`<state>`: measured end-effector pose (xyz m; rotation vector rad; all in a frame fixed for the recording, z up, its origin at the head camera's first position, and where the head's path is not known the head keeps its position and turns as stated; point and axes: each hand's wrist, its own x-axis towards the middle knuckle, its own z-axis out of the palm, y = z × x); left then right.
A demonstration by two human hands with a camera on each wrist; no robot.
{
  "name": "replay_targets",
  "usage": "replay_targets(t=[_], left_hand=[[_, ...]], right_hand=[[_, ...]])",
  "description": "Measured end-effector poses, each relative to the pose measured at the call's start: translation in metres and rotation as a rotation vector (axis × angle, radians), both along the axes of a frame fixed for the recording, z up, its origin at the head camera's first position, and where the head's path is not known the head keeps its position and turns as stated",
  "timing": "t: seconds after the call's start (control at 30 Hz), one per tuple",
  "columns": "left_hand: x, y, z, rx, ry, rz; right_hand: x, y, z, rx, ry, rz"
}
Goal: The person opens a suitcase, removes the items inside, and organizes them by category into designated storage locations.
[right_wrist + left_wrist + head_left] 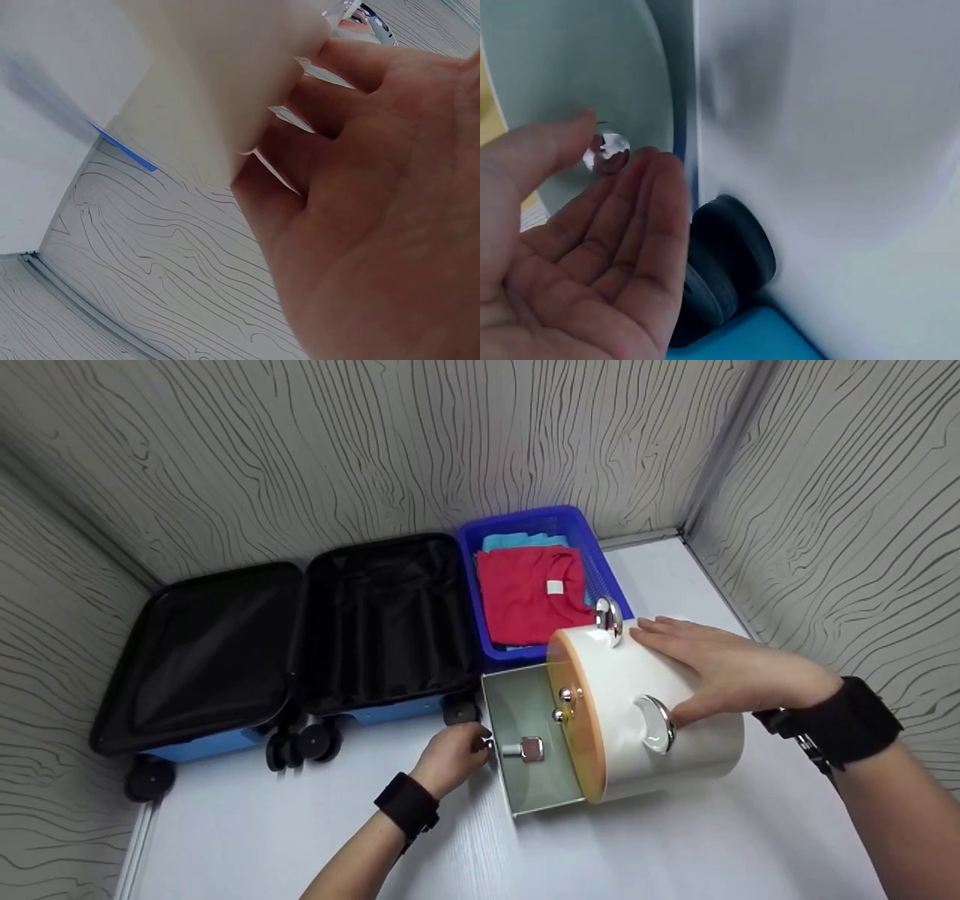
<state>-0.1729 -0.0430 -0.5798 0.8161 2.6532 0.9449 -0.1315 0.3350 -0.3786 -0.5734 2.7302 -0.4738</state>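
A white rounded box (697,750) with an orange see-through front (586,750) lies on the table. Its pale green drawer (525,705) is pulled out to the left. A small silvery metal piece (526,748) lies inside the drawer. My left hand (478,744) pinches the chrome drawer knob (606,154) between thumb and fingers (652,225). My right hand (675,660) lies flat on top of the box with straight fingers, beside a chrome handle (609,619). In the right wrist view the palm (375,187) presses against the white box wall (217,67).
An open blue suitcase (300,637) with black lining lies at the left, one wheel (731,255) close to my left hand. A blue basket (604,566) behind the box holds a folded red shirt (529,592). Patterned walls enclose the white table (675,840).
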Motion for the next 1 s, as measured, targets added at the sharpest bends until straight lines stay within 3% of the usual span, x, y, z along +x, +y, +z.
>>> replay_targets(t=[0.43,0.63,1.0], left_hand=[[-0.005,0.010,-0.001,0.040,0.001,0.008],[-0.005,0.026,0.000,0.052,0.027,-0.014],[-0.006,0.057,-0.006,0.087,0.006,-0.021]], right_hand=[[-0.002,-0.001,0.003,0.016,0.016,0.006],[-0.003,-0.001,0.003,0.019,0.016,0.005],[-0.001,-0.001,-0.001,0.005,0.008,-0.008]])
